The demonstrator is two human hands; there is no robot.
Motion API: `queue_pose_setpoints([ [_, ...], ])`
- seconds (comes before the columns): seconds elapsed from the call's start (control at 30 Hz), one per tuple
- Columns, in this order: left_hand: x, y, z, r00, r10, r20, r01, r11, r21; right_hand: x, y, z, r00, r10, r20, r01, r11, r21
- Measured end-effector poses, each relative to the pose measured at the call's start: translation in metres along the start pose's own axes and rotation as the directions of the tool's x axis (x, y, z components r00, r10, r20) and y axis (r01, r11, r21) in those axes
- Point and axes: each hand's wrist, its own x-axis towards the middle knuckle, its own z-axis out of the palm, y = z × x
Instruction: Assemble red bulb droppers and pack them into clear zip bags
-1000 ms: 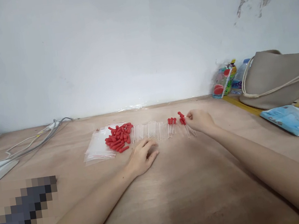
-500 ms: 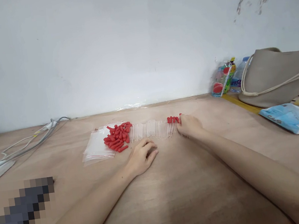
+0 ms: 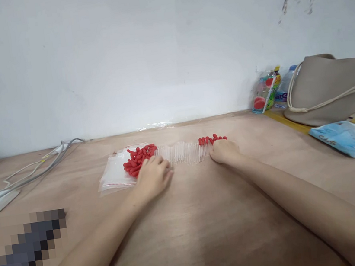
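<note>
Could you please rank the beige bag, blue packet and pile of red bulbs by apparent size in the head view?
1. beige bag, cropped by the frame edge
2. blue packet, also cropped
3. pile of red bulbs, partly behind the left hand

head cam | worn on head, looked forward and down | faced wall (image 3: pixel 120 49) across table (image 3: pixel 197 235) | left hand (image 3: pixel 153 175) and right hand (image 3: pixel 223 151) at arm's reach, mid-frame
</note>
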Motion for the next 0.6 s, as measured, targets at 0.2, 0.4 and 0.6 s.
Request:
queue_pose_setpoints([
  [0.2,0.003,-0.038,-0.021,0.932,-0.212,0.293,0.163,0.970,0.182,0.003,0.008,-0.014,0.997,0.056,-0.058,-0.052,0.996,0.068],
  [0.4,0.002,-0.033,-0.016,0.944,-0.252,0.215,0.214,0.960,0.183,-0.008,0.005,-0.003,0.903,-0.223,-0.367,0.353,0.872,0.340],
  [0.6,0.001,0.008,-0.003,0.996,-0.085,-0.006,0.079,0.947,-0.312,-0.044,-0.001,0.024,0.639,-0.564,-0.523,0.757,0.581,0.299],
])
